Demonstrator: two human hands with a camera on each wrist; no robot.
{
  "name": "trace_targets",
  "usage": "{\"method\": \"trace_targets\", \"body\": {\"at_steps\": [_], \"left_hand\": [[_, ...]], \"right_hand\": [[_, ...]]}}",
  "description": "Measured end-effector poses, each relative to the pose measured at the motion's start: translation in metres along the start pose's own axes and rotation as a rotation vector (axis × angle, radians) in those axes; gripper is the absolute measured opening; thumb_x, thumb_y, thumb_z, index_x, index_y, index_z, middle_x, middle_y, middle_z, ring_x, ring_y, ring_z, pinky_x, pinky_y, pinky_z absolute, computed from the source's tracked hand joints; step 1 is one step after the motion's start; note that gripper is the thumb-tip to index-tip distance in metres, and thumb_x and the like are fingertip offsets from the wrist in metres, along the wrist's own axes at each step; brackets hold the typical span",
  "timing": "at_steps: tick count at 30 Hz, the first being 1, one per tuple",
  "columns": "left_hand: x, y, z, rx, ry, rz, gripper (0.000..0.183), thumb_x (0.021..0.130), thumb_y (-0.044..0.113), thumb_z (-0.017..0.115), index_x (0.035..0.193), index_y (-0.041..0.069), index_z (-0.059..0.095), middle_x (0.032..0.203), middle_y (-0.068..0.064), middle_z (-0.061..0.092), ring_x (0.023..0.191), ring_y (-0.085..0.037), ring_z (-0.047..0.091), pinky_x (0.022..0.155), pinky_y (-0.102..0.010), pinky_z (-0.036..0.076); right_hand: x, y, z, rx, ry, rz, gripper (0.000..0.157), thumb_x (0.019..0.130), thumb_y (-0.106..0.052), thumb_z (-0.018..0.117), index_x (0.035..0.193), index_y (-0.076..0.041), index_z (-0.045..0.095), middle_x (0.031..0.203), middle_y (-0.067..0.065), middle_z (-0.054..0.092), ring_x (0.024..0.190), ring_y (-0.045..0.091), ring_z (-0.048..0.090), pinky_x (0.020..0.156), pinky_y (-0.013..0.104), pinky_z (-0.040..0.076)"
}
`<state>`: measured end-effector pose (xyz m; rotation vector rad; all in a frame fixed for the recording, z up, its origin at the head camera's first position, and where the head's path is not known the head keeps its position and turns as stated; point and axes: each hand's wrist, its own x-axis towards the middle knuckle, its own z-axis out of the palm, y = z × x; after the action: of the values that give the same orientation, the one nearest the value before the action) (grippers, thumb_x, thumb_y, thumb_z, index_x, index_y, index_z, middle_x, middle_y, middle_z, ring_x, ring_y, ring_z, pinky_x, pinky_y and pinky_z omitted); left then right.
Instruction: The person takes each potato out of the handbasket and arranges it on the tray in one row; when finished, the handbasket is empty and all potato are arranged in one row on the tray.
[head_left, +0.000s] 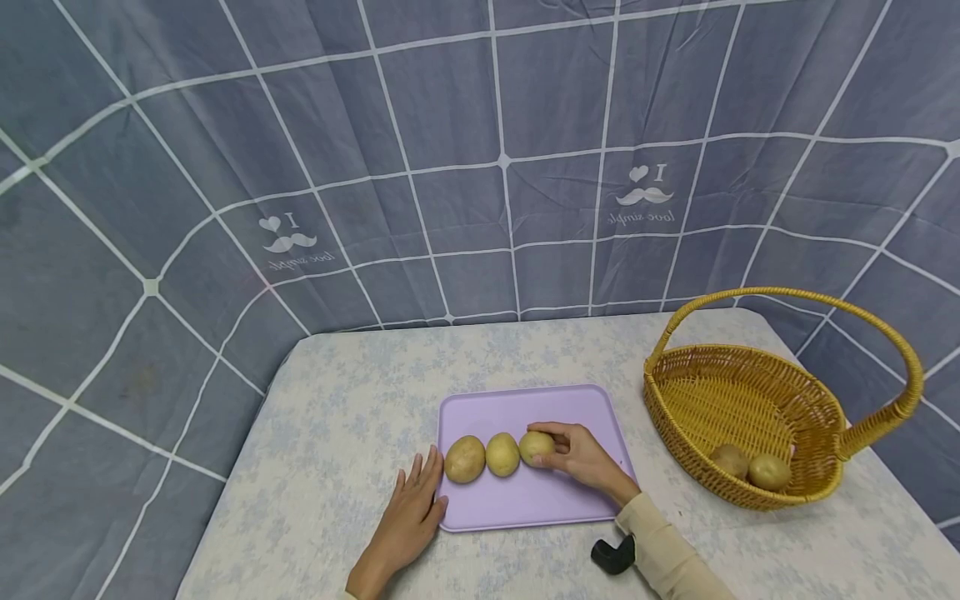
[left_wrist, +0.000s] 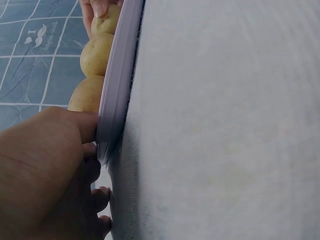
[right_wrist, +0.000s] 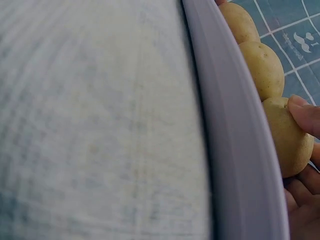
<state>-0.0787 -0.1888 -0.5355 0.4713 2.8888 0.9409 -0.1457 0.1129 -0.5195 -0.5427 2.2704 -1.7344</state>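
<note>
Three potatoes lie side by side in a row on a lilac tray [head_left: 525,505]. The largest potato [head_left: 464,460] is at the left, and a middle potato [head_left: 502,455] sits close beside it. At the row's right end, my right hand [head_left: 588,460] holds a smaller potato [head_left: 532,447] between thumb and fingers; the right wrist view shows the thumb on this potato [right_wrist: 286,142]. My left hand [head_left: 407,518] rests at the tray's left edge, its fingers extended, near the largest potato. In the left wrist view its thumb is by the tray rim.
Right of the tray stands a yellow wicker basket [head_left: 660,425] with a tall arched handle, and two potatoes [head_left: 769,472] lie in it. A small black object [head_left: 612,556] is beside the right sleeve. A grey-blue gridded cloth [head_left: 450,208] hangs behind the table [head_left: 337,400].
</note>
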Motion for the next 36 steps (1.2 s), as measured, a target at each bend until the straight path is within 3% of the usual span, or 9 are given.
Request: {"method": "trace_targets", "body": {"at_steps": [8,18,30,36], "left_hand": [[0.000,0.002,-0.001,-0.004,-0.002,0.000,0.058,0.100,0.022,0.048,0.150,0.002,0.025,0.159,-0.008,0.015,0.146,-0.032,0.010,0.115,-0.059,0.004],[0.001,0.000,0.000,0.000,0.010,0.020,0.059,0.101,0.023,0.048,0.150,0.002,0.025,0.158,-0.010,0.017,0.146,-0.035,0.011,0.114,-0.061,0.005],[0.000,-0.001,0.001,-0.007,0.031,0.039,0.058,0.100,0.021,0.049,0.150,0.001,0.026,0.158,-0.012,0.019,0.145,-0.037,0.013,0.113,-0.063,0.007],[0.000,0.000,0.000,0.000,0.032,0.044,0.058,0.100,0.021,0.049,0.149,0.000,0.027,0.158,-0.012,0.019,0.145,-0.037,0.013,0.113,-0.063,0.007]], "right_hand": [[0.000,0.006,0.001,-0.073,-0.005,-0.021,0.052,0.086,-0.002,0.069,0.131,0.014,0.049,0.131,0.030,0.053,0.121,0.042,0.052,0.099,0.047,0.044],[-0.002,0.002,-0.001,-0.202,0.005,-0.086,0.056,0.084,-0.016,0.074,0.133,0.001,0.053,0.131,0.018,0.058,0.119,0.033,0.055,0.097,0.041,0.048],[0.001,0.001,-0.001,-0.217,0.001,-0.110,0.054,0.085,-0.018,0.074,0.133,-0.001,0.055,0.130,0.017,0.058,0.114,0.028,0.057,0.095,0.032,0.049],[0.001,-0.006,-0.010,-0.216,0.010,-0.158,0.056,0.085,-0.018,0.073,0.134,0.002,0.053,0.132,0.021,0.056,0.120,0.037,0.054,0.100,0.046,0.045]]}}
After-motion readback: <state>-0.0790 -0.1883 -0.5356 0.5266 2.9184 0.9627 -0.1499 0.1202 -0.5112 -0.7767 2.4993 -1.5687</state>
